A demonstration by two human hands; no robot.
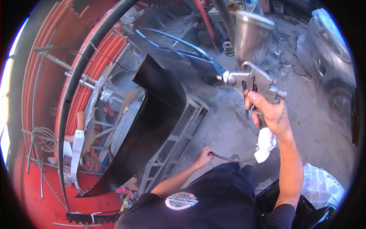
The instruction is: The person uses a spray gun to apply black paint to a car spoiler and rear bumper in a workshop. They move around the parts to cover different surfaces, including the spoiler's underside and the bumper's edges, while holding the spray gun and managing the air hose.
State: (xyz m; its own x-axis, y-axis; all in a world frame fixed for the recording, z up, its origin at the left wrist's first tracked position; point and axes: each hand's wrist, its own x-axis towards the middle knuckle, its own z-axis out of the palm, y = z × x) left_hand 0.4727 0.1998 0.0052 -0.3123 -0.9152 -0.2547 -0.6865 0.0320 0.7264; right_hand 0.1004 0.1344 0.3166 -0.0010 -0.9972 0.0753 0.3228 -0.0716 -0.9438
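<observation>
My right hand (268, 110) is wrapped round the handle of a metal spray gun (259, 80), raised at the right with its nozzle pointing left. A silvery paint cup (253, 36) sits on top of the gun, and a white cloth (265, 143) is wound about the base of its handle. From that cloth a dark air hose (232, 158) runs left to my left hand (204, 157), whose fingers are closed on it low in front of me. A glossy black car body panel (152, 118) stands slanted to the left of the gun, apart from the nozzle.
Beneath the panel is a grey metal frame (158, 164). Orange tubes (101, 61) and a coil of wire (44, 139) lie at the left. A car door (183, 53) stands behind the panel, near a small can (228, 49). A plastic-covered car (329, 57) is at the right.
</observation>
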